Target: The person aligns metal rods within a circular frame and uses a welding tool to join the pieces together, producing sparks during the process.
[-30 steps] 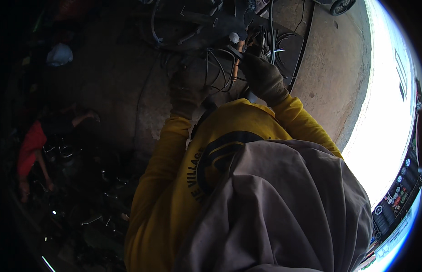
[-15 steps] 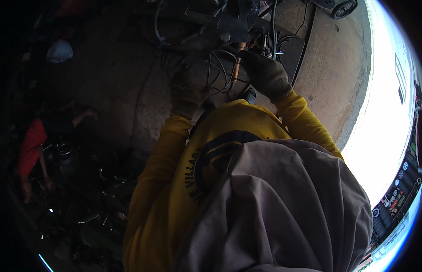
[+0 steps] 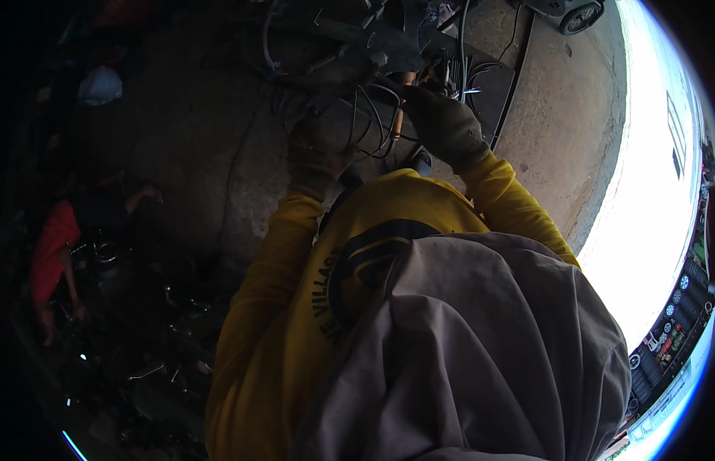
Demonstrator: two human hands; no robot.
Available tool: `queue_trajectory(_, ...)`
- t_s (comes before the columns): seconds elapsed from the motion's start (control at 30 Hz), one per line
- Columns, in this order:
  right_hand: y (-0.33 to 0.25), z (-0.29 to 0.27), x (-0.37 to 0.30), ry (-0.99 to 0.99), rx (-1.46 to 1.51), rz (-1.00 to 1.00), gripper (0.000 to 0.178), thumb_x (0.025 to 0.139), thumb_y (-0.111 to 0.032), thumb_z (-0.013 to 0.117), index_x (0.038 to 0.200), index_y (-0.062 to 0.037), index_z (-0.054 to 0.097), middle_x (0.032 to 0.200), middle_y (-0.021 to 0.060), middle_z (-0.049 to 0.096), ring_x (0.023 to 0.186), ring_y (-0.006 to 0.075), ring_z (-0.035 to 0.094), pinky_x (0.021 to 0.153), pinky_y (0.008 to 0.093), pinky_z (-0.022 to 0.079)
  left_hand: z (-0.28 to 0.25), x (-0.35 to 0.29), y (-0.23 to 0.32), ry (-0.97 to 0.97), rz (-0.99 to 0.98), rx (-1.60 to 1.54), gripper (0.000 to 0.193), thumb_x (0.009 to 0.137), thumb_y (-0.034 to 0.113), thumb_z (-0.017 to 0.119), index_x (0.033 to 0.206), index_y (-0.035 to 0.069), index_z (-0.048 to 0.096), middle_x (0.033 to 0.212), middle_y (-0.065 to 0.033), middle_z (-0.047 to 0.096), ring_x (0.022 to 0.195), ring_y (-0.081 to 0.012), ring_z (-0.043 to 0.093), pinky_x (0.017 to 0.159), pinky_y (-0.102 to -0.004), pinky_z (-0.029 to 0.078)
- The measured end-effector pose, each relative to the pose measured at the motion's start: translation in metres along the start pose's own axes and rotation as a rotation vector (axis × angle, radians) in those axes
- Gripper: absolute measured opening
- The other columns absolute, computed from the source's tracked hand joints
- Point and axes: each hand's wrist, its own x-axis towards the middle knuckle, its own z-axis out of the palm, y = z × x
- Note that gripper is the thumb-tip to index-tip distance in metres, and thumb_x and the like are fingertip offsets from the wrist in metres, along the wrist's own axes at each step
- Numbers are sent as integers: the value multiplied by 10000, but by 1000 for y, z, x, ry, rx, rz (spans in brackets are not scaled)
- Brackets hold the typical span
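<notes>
Both of my hands wear dark work gloves and reach to the near edge of a dark metal work surface (image 3: 334,31). My left hand (image 3: 315,157) looks closed, but deep shadow hides what is in it. Closed over the end of a dark piece, my right hand (image 3: 447,129) is beside a turned wooden handle (image 3: 397,123). I cannot make out what it grips. Several dark cables (image 3: 365,107) loop down between the two hands. Thin rods (image 3: 452,73) lie bunched just beyond my right hand.
At far left a person in a red top (image 3: 54,250) bends over a dark clutter of metal parts (image 3: 142,369). A pale plastic bag (image 3: 101,86) lies on the concrete floor (image 3: 196,146). A wheel (image 3: 580,17) stands at the far right, near bright daylight.
My right hand has shifted very slightly left. My left hand stays almost where it was, and the view has moved a little.
</notes>
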Motion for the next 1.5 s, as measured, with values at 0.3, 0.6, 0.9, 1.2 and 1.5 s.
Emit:
queue_trajectory(0.3, 5, 2, 3, -145, -44, 65, 295, 945, -129, 626, 1230, -53, 636, 1104, 137, 676, 939, 324, 700, 762, 379, 590, 10, -4, -2, 22, -28, -11, 1046, 633, 486, 852, 1452, 11, 407, 1416, -222, 487, 1289, -385, 496, 1104, -484, 403)
queue_trajectory(0.6, 82, -3, 29, 158, -156, 134, 240, 847, -124, 642, 1087, -102, 641, 1141, 122, 641, 1019, 316, 663, 777, 421, 578, -63, 4, 21, 113, 90, -131, 1089, 623, 475, 897, 1455, 20, 362, 1311, -185, 521, 1228, -356, 522, 1035, -474, 445)
queue_trajectory(0.9, 167, 1, 177, -272, -444, -84, 261, 996, -186, 544, 1237, -137, 628, 884, 23, 684, 822, 200, 662, 698, 330, 535, -120, 15, 31, 334, 167, -140, 1099, 672, 384, 899, 1456, -91, 292, 1334, -221, 474, 1129, -341, 596, 975, -434, 502)
queue_trajectory(1.2, 118, -8, 214, -353, 518, 380, 232, 981, -258, 576, 1052, -89, 718, 884, 43, 722, 779, 153, 675, 680, 321, 536, -137, 5, 39, 351, 147, -138, 1086, 680, 334, 887, 1473, -85, 276, 1345, -216, 467, 1142, -322, 606, 962, -416, 529)
queue_trajectory(1.5, 107, -9, 191, -371, 430, 536, 298, 924, -333, 649, 935, -52, 749, 802, 61, 722, 717, 157, 679, 649, 329, 535, -160, 14, 46, 360, 227, -44, 1050, 645, 264, 893, 1452, -60, 304, 1305, -192, 493, 1066, -297, 567, 888, -401, 504)
